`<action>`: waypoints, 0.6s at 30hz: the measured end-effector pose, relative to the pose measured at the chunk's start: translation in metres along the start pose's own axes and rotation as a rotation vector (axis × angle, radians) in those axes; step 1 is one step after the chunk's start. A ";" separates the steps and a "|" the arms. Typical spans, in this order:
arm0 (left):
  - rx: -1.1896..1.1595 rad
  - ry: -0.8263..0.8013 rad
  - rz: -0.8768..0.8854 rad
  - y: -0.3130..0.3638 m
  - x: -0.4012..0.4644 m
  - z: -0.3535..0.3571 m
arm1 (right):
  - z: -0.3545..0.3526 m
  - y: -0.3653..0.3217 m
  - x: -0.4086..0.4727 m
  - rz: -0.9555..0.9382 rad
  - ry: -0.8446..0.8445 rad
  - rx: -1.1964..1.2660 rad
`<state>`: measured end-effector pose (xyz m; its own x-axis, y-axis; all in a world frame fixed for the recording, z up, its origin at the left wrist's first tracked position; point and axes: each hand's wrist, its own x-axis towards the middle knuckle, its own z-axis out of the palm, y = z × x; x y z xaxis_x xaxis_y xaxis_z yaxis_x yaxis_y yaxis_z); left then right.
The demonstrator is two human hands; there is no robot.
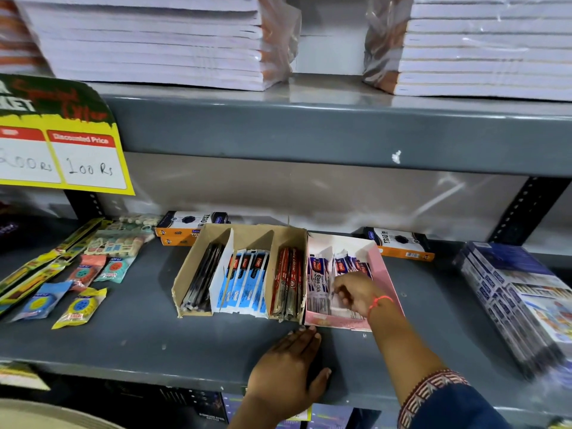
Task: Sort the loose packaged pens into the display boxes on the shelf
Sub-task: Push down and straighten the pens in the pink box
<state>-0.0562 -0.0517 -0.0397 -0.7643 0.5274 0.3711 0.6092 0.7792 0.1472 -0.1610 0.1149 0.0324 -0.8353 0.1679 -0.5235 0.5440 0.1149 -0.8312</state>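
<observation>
A brown cardboard display box [198, 258] stands on the grey shelf [123, 342], divided into sections of black pens [202, 278], blue-packaged pens [244, 280] and red-packaged pens [288, 280]. To its right is a pink display box [382, 270] with white and blue packaged pens [318, 274]. My right hand [356, 294] reaches into the pink box, its fingers curled on the pen packets there. My left hand [291, 363] lies flat on the shelf, palm down, fingertips touching the pink box's front corner.
Loose sachets and strip packs [80, 274] lie at the left. Orange and black boxes [185, 226] stand behind the display boxes. A stack of blue packs [520, 298] sits at the right. Wrapped notebooks [154, 38] fill the shelf above. A yellow price sign [58, 150] hangs at left.
</observation>
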 end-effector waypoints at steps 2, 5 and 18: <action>0.030 0.012 0.012 0.000 0.000 0.000 | -0.007 0.002 -0.003 0.099 -0.053 0.178; 0.032 0.012 0.021 0.001 0.000 -0.002 | -0.011 0.002 -0.007 0.149 -0.087 0.138; 0.022 0.035 0.025 -0.002 0.000 0.005 | 0.021 0.002 0.002 -0.163 0.179 -0.576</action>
<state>-0.0584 -0.0511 -0.0440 -0.7408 0.5348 0.4065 0.6229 0.7734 0.1177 -0.1631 0.0948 0.0261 -0.9122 0.2592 -0.3172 0.4075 0.6541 -0.6373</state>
